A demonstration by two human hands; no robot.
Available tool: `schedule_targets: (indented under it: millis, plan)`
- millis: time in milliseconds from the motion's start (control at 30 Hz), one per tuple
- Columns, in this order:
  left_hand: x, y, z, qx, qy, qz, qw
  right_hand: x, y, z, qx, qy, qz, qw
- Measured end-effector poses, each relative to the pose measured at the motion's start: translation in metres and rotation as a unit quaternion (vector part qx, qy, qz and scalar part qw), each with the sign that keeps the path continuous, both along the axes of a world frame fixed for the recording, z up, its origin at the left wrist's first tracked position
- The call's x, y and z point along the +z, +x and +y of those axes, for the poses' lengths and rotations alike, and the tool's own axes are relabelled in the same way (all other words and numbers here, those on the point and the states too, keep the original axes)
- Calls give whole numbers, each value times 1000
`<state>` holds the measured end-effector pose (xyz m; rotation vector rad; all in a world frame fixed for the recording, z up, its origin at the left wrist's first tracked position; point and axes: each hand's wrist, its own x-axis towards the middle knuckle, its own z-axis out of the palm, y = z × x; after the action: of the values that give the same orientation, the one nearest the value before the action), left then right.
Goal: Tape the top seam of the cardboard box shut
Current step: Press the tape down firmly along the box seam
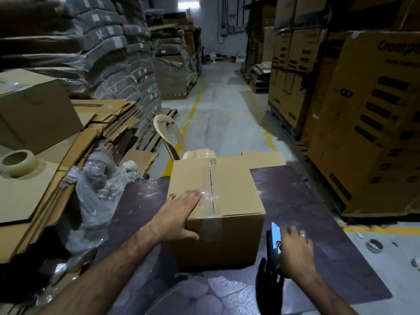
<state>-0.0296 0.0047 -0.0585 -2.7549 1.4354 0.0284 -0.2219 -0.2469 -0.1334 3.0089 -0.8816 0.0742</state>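
A brown cardboard box (236, 194) stands on a dark table (302, 201). Its top flaps are closed, and clear tape covers the near part of the centre seam and runs down the front face. My left hand (179, 212) lies flat on the top's near left corner, fingers spread, thumb down the front face. To the right of the box, low over the table, my right hand (293, 248) grips a blue tape dispenser (273, 244), clear of the box.
A roll of clear tape (19, 162) rests on flattened cardboard stacked at left, beside crumpled plastic wrap (91, 201). A beige plastic chair (172, 139) stands behind the box. Tall cartons (372, 123) line the right; an aisle runs ahead. Spent tape cores (373, 245) lie on the floor.
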Motion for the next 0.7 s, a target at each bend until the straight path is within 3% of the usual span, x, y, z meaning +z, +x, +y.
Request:
schedule_targets:
  millis: [67, 133, 233, 433, 700]
  plan:
    - [0, 0, 3, 28, -1, 6, 1000, 32, 7, 16, 38, 5, -201, 979]
    - [0, -2, 5, 56, -7, 20, 998, 60, 20, 41, 117, 36, -306, 944]
    - [-1, -2, 6, 72, -20, 30, 997, 85, 45, 73, 163, 36, -287, 943]
    - [-7, -1, 8, 76, -32, 25, 996, 65, 83, 97, 318, -7, -102, 942]
    - [-9, 0, 6, 79, -23, 12, 996, 66, 72, 104, 345, 15, -97, 934]
